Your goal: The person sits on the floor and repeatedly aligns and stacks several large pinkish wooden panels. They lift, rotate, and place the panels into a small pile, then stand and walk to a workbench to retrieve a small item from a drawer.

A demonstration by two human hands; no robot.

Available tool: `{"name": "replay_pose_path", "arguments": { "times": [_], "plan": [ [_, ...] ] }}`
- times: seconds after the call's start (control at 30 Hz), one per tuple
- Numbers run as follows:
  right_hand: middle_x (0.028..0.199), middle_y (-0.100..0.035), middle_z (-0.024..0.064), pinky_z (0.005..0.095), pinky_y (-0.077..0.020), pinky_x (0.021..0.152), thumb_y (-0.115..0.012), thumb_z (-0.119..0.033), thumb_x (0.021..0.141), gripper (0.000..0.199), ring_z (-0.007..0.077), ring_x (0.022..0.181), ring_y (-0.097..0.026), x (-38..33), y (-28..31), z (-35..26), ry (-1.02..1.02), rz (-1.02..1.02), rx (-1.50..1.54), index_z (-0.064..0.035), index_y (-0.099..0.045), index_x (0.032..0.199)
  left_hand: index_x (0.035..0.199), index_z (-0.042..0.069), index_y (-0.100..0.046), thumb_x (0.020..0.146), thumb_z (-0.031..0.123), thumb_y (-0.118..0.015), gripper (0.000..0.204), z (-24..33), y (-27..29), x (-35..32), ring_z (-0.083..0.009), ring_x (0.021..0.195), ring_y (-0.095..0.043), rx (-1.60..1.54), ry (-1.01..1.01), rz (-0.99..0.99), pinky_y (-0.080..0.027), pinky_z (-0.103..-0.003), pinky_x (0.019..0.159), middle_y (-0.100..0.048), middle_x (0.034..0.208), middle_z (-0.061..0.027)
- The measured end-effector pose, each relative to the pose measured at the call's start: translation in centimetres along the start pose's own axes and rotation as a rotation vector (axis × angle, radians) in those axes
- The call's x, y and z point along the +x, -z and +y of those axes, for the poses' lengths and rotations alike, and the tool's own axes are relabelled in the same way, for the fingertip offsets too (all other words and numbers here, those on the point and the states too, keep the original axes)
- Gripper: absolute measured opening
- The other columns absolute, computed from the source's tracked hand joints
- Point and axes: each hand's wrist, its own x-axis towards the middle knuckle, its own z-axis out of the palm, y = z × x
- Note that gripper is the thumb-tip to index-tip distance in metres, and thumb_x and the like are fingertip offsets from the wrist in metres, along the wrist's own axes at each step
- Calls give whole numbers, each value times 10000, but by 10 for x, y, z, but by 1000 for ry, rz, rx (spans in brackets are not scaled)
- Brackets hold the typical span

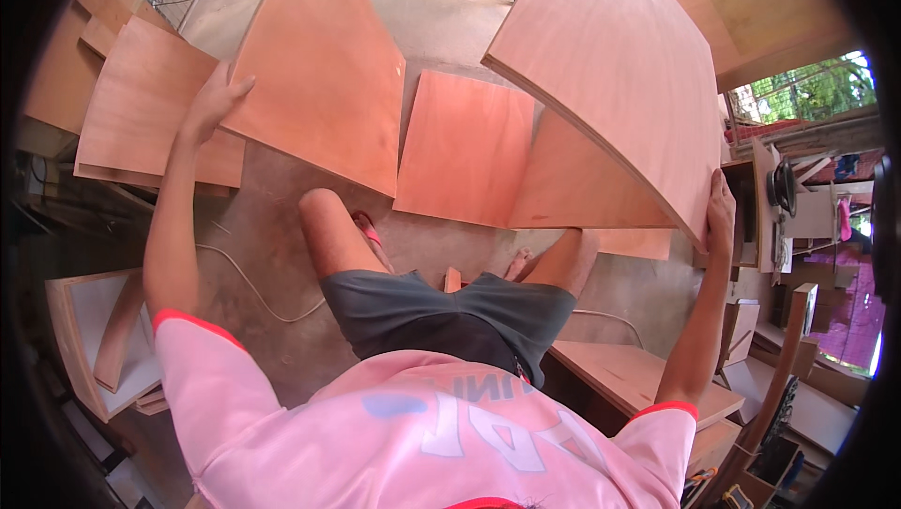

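My left hand (pixel 216 104) holds the left edge of a reddish-brown plywood panel (pixel 324 68), its thumb lying against the near face. This panel stands tilted in front of my left knee. On the other side, my right hand (pixel 721 211) is closed on the lower right corner of a larger, paler plywood panel (pixel 610 59), raised at a slant. Whether that one is a single thick sheet or a stack, I cannot tell. Between the two lies a smaller plywood panel (pixel 465 148) on the floor. Another panel (pixel 582 181) is partly hidden under the raised one.
More plywood sheets (pixel 141 96) lean at the far left. A box-like wooden piece (pixel 103 340) stands by my left elbow. A white cable (pixel 253 288) crosses the concrete floor. Boards (pixel 648 378) are stacked beside my right thigh, and cluttered shelves (pixel 798 256) fill the right side.
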Motion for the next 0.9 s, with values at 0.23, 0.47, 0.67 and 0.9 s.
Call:
{"name": "replay_pose_path", "arguments": {
  "times": [0.23,0.47,0.67,0.9],
  "plan": [
    [1214,-686,145,314,-504,918,-485,-466,1080,611,157,1023,-627,-4,2,-4,87,-12,47,39,-540,1420,1317,-47,-515,908,242,-660,522,57,-38,41,-227,1022,-631,340,-18,16,-494,-385,916,-663,1144,-146],
    [1118,-704,135,320,-512,855,-463,-439,1095,562,149,945,-631,-7,1,-1,134,18,-55,40,-585,1362,1200,-65,-502,935,254,-642,438,97,-119,5,-472,1083,-625,615,-95,161,-477,-511,929,-650,1112,-330],
    [1203,-680,117,284,-494,916,-471,-499,1079,645,130,1015,-614,-7,1,-8,95,-28,-20,38,-525,1434,1217,-46,-486,956,228,-619,401,112,-146,-56,-533,1129,-591,556,-31,177,-452,-568,951,-638,1155,-362],
    [1099,-705,121,316,-534,827,-473,-434,1092,546,136,927,-652,-11,1,-5,87,2,75,37,-592,1341,1225,-24,-494,974,265,-581,393,128,-153,-76,-546,1089,-607,545,-43,169,-442,-590,960,-658,1071,-374]
  ]
}}
